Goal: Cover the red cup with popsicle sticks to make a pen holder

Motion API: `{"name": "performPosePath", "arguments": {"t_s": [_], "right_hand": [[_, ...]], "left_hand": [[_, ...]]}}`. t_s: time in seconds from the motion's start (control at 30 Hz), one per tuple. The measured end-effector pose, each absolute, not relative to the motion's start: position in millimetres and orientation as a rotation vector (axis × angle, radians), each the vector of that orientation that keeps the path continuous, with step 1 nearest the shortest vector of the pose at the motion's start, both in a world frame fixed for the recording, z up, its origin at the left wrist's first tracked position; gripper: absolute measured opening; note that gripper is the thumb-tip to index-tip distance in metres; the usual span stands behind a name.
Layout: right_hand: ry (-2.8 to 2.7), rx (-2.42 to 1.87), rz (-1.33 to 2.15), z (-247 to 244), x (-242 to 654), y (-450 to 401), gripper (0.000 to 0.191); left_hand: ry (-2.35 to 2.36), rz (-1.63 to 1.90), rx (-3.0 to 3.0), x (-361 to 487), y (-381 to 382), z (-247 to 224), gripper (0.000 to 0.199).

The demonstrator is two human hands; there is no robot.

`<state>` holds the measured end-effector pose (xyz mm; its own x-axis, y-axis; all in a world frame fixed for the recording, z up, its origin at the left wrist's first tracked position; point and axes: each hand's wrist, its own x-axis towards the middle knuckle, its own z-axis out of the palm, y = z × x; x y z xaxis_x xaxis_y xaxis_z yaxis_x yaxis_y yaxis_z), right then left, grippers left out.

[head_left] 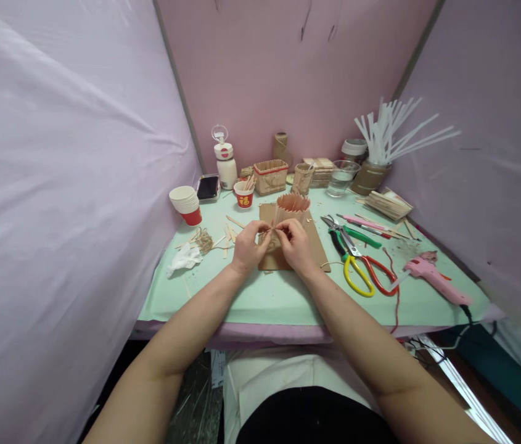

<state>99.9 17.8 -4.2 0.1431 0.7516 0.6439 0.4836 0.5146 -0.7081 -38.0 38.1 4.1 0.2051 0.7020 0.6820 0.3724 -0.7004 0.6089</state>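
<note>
My left hand (251,243) and my right hand (295,242) meet near the middle of the table, fingertips pinched close together. Between them is something small and thin, perhaps twine, too small to make out. Just behind my fingers stands a round holder of upright wooden sticks (293,205) with a jagged top. Both the holder and my hands are over a brown cardboard sheet (318,246). Twine runs in from a tangled bundle (203,240) on the left, and a thin strand shows to the right of my right hand.
Right of the cardboard lie yellow-and-red-handled scissors (357,262), green-handled pliers (362,236) and a pink glue gun (438,280). Paper cups (187,205) and a crumpled tissue (185,259) are at left. A bottle (226,166), woven box (270,177) and water bowl (341,179) stand behind.
</note>
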Motion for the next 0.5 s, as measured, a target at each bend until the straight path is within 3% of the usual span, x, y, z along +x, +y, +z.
{"name": "performPosePath", "arguments": {"t_s": [0.5], "right_hand": [[-1.526, -1.097, 0.251, -1.5, 101.4, 16.3, 0.005]], "left_hand": [[1.033, 1.477, 2.203, -42.1, 42.4, -2.3, 0.01]]}}
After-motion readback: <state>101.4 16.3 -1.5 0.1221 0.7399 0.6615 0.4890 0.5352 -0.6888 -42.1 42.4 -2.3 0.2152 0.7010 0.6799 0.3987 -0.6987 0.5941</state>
